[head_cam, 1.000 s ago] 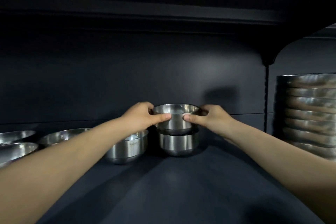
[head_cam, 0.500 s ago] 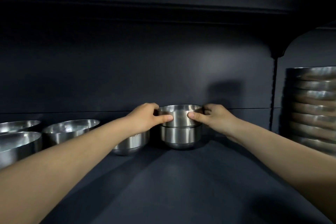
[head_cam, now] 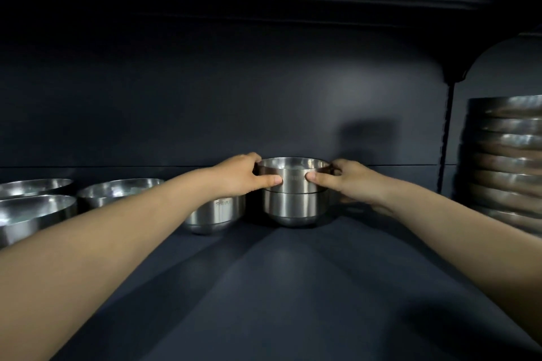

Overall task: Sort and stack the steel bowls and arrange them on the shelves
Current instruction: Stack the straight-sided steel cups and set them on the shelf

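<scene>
A small steel bowl sits nested in a second small steel bowl at the back of the dark shelf. My left hand grips the top bowl's left side, thumb on the front wall and fingers behind the rim. My right hand grips its right side the same way. Just left of the stack stands another small steel bowl, partly hidden by my left forearm.
Three wider steel bowls stand at the left: one behind my forearm, one at the edge, one farther back. A tall stack of large steel bowls fills the right compartment beyond a black upright.
The top bowl has come down into the lower bowl, closing the gap between them. Both hands stay on it. The view has shifted slightly.
</scene>
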